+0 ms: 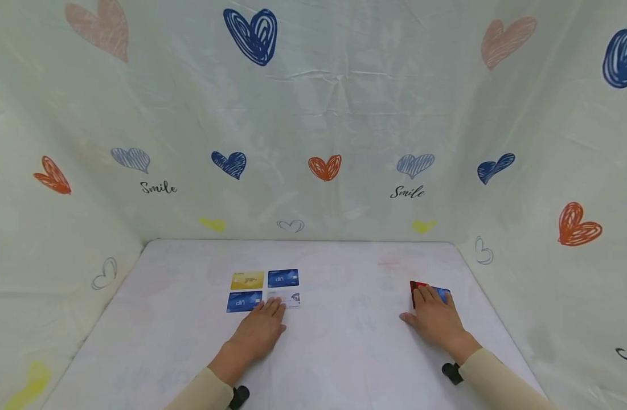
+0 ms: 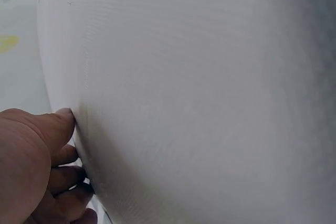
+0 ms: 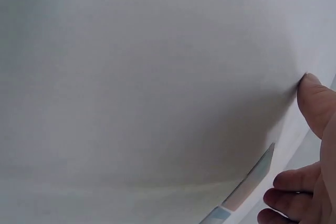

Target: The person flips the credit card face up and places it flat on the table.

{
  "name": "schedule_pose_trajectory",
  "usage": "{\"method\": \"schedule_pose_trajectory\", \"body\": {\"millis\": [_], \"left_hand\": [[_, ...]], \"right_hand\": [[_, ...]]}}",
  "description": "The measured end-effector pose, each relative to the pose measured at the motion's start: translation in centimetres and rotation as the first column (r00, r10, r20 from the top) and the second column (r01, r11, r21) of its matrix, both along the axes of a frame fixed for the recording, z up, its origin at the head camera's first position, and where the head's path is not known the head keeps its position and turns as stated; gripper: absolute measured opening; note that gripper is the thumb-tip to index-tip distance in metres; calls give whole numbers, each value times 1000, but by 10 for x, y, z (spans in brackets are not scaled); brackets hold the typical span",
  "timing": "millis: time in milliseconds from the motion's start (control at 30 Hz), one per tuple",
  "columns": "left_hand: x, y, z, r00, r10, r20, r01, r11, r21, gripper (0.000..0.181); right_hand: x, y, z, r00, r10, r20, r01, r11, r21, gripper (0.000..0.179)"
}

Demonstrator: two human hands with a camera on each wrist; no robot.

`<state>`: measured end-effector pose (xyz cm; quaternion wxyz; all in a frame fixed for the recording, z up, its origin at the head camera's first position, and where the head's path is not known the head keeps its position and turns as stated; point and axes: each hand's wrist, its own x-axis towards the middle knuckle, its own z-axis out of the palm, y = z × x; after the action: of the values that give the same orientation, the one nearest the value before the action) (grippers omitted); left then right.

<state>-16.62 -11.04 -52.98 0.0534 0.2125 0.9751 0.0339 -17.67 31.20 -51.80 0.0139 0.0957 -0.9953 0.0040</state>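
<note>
Resting palm-down, both forearms angled inward from the near edge of the white table (image 1: 339, 353). L hand (image 1: 258, 333): fingers approx. straight & close together, tips on white card (image 1: 294, 300); thumb off to the side; no grip seen. R hand (image 1: 437, 322): fingers extended fwd over red-and-blue piece (image 1: 441, 292), thumb spread wide w/ tip at table (R wrist view); hand approx. flat, nothing gripped.

Cards, L of ctr, 2 x 2 layout: gold card (image 1: 247, 280) far L; far blue card (image 1: 283, 278) far R, pale lettering; near blue card (image 1: 244, 302) near L, same look; white card near R, dark mark at its R end, partly hidden. Red-and-blue piece lies near table's R side; one card or two, can't tell.
</note>
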Motion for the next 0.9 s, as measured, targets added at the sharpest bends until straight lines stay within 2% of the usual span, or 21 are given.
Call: {"method": "schedule_pose_trajectory", "body": {"millis": [367,600,900], "left_hand": [[2,-2,2,999,31,40,-33,997,65,57],[2,-1,3,999,30,35,-31,998,58,58],[1,-3,1,1000,13,15,-14,998,54,57]], "right_hand": [[2,0,-2,994,-7,108,11,999,-32,70],[-5,-6,-9,994,16,109,-12,999,-36,65],[-14,-31,-9,990,101,99,-94,993,-73,56]]}}
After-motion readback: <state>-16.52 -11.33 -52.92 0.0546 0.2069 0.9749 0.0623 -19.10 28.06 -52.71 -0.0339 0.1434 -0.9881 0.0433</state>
